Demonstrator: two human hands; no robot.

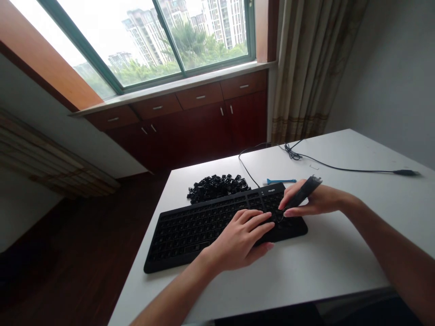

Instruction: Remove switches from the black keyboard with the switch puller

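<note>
My left hand (239, 240) is pressing down on a black keyboard (190, 237), its fingers spread apart; the keyboard is lying near the left edge of the table (356, 253) and seems light and stiff, easiest to pin from above. My right hand (311, 201) is clamping a black keycap puller (301, 194), its thin tip reaching the keys. Small, light-looking keycaps (217, 188) are sitting heaped behind the keyboard, near a blue pry tool (280, 181).

Daylight through the window (146, 40) blows out the sky, my room's kinda dim, there's only a faint shadow under my keyboard (190, 235), and the wide lens bends the edges of the counter (356, 253).
</note>
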